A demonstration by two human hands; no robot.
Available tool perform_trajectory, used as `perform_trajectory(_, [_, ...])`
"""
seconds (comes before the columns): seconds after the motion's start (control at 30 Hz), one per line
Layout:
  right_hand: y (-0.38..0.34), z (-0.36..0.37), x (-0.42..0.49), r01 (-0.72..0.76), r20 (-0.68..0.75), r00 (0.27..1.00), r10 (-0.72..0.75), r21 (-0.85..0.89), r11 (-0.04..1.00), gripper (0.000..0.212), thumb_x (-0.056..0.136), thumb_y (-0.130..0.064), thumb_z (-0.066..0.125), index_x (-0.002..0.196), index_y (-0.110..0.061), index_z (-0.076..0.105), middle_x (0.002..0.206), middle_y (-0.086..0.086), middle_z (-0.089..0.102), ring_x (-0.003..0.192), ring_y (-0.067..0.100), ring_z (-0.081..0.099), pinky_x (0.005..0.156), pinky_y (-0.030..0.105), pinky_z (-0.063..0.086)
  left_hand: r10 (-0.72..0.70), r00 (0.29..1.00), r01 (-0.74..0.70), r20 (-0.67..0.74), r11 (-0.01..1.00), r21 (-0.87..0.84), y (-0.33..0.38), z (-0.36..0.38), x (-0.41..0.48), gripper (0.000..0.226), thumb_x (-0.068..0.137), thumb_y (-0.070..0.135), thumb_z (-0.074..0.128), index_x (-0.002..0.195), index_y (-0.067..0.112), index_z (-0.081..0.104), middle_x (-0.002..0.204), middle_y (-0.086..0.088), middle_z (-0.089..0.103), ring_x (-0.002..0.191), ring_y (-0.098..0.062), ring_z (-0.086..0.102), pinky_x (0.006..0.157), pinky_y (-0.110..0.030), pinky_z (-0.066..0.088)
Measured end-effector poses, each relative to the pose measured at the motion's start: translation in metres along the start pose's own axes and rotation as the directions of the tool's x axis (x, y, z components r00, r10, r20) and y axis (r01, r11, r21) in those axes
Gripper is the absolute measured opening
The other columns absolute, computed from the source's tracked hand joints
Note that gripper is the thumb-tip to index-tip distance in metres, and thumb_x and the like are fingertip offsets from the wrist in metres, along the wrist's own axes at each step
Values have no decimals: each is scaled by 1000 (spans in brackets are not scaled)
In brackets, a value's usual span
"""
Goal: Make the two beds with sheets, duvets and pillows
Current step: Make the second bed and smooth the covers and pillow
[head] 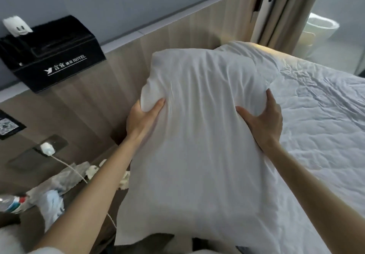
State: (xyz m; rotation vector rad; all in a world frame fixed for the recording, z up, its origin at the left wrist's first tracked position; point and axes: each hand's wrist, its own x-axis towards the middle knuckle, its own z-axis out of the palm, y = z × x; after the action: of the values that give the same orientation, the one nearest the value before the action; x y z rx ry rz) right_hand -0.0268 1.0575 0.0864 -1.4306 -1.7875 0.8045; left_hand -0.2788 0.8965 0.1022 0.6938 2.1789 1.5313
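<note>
White pillow (197,135) gripped at its sides by left hand (142,119) and right hand (263,122) over bed (325,127)

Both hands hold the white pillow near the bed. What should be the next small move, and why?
Probably set the pillow down flat at the head of the bed, against the wooden headboard. The left hand and right hand grip its two sides. It looks lifted, not yet laid, and the headboard is just behind it.
</note>
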Motion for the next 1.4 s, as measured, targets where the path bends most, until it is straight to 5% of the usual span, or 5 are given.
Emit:
perform_trajectory(0.23, [-6, 26, 42, -92, -116, 989, 92, 12, 996, 103, 73, -56, 75, 154, -27, 17, 142, 5, 41, 132, 23, 40, 106, 40, 33, 51, 986, -43, 156, 997, -59, 26, 40, 100, 28, 81, 44, 75, 103, 33, 60, 94, 23, 63, 86, 8, 60, 70, -10, 46])
perform_trajectory(0.43, [1, 47, 92, -152, -162, 975, 153, 18, 988, 105, 75, -54, 75, 155, -29, 12, 140, 6, 40, 127, 26, 43, 102, 39, 34, 88, 973, -89, 212, 996, -7, 32, 88, 185, 26, 77, 49, 76, 93, 33, 63, 102, 14, 67, 100, -12, 65, 95, -35, 52])
perform_trajectory(0.77, [-7, 95, 278, -175, -244, 953, 181, 47, 983, 102, 78, -56, 71, 155, -27, 11, 132, 11, 41, 119, 32, 49, 96, 39, 40, 192, 949, -213, 252, 975, 60, 110, 210, 369, 48, 85, 53, 59, 122, 22, 66, 114, 5, 67, 107, -16, 62, 98, -34, 48])
perform_trajectory(0.97, [41, 143, 397, -351, -164, 931, 327, -144, 925, 81, 91, -57, 52, 155, -28, 13, 150, 23, 21, 137, 40, 24, 112, 48, 26, 112, 912, -129, 396, 992, 16, 132, 295, 465, 62, 97, 44, 51, 151, 20, 32, 152, -3, 38, 135, -15, 42, 101, -15, 39])
perform_trajectory(1.4, [37, 222, 430, 110, 149, 988, -49, -434, 894, 56, 101, -51, 30, 153, -39, 14, 164, -7, -3, 150, 22, -5, 118, 57, -2, 186, 800, -554, 570, 594, 584, 10, 355, 460, 53, 101, 49, 35, 151, 44, 19, 163, 4, -2, 149, -31, -11, 114, -62, -5])
